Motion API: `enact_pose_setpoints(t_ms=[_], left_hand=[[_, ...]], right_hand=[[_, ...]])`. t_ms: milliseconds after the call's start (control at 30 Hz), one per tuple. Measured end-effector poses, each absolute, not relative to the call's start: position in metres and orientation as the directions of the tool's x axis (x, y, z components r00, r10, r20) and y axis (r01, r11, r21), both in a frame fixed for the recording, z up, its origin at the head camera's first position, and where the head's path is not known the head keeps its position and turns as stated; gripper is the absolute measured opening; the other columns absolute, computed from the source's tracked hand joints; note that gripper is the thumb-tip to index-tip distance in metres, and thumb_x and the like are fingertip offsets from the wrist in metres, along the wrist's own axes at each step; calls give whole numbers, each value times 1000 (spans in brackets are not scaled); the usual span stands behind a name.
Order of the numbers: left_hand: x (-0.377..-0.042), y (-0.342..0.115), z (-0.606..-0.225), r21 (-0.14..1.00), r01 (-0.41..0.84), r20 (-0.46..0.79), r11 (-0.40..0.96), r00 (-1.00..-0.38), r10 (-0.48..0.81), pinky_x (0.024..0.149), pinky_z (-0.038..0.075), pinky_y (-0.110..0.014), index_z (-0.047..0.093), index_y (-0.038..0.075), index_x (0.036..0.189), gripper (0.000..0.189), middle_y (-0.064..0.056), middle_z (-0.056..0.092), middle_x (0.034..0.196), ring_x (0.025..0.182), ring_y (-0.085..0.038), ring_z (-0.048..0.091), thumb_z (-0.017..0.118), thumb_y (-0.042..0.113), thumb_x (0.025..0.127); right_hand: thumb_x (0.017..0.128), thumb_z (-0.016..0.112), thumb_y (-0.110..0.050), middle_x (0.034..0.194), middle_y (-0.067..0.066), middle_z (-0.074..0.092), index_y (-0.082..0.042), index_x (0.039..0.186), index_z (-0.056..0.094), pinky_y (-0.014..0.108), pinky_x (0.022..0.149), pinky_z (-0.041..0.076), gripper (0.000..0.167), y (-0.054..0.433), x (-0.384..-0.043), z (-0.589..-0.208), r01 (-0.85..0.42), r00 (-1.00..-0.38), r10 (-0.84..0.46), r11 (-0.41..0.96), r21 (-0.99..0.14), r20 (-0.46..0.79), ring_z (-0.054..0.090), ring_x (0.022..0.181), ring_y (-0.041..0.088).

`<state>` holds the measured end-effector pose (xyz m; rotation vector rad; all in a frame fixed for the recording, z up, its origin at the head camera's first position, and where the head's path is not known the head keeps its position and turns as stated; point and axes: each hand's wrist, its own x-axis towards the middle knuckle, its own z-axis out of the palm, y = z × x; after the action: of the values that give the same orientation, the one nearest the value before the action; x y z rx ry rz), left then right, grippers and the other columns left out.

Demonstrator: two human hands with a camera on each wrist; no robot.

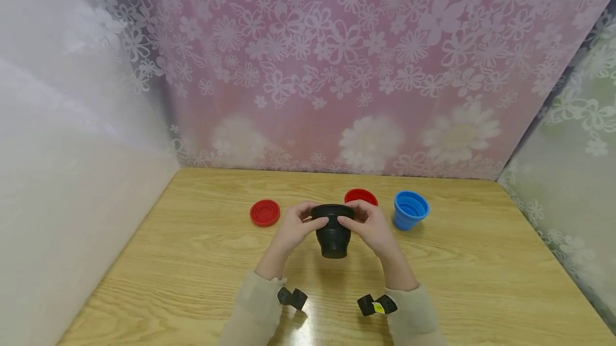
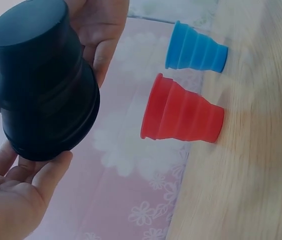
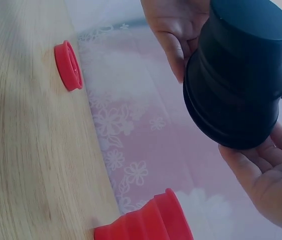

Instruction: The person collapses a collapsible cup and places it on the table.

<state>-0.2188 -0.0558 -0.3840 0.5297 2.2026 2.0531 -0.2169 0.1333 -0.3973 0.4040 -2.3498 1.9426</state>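
Observation:
Both hands hold a black collapsible cup point(image 1: 333, 236) up above the table, its rim toward the top and its base lower. On its left side the left hand point(image 1: 299, 224) grips it near the rim, thumb across the front. The right hand point(image 1: 370, 227) grips the opposite side the same way. Behind the right hand stands a red collapsible cup point(image 1: 360, 195), partly hidden in the head view and whole in the left wrist view point(image 2: 183, 112). A blue collapsible cup point(image 1: 410, 211) stands upright to its right.
A flat, collapsed red cup point(image 1: 264, 213) lies left of the hands on the wooden table point(image 1: 192, 260). A pink floral curtain point(image 1: 308, 94) rises behind the table's back edge, with pale sheeting on the left and right sides.

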Motion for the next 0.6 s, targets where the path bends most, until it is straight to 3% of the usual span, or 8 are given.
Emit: enact_pose_setpoints(t_ms=[167,400,600], left_hand=[[-218,-56,-384,972,228,207,49,-939,274,82,46,-34,60,-6,102,24,-12,60,93,86,-18,53,64,3,79],[-215,-55,-382,959,276,253,60,-935,247,67,49,-26,62,-5,101,23,-12,60,85,72,-14,54,64,5,81],[-214,-54,-380,932,342,309,119,-923,231,64,50,-25,63,-4,99,21,-14,62,84,70,-15,56,63,8,82]], right_hand=[[78,67,-11,91,16,60,4,101,59,30,74,50,29,130,-214,-396,-250,-965,-131,212,-945,227,59,80,25],[78,68,-11,89,15,62,5,100,61,29,71,51,28,126,-212,-393,-255,-967,-83,285,-924,241,60,78,25],[78,68,-13,84,12,64,2,96,63,27,67,51,24,126,-212,-394,-296,-954,-65,341,-892,292,61,73,21]])
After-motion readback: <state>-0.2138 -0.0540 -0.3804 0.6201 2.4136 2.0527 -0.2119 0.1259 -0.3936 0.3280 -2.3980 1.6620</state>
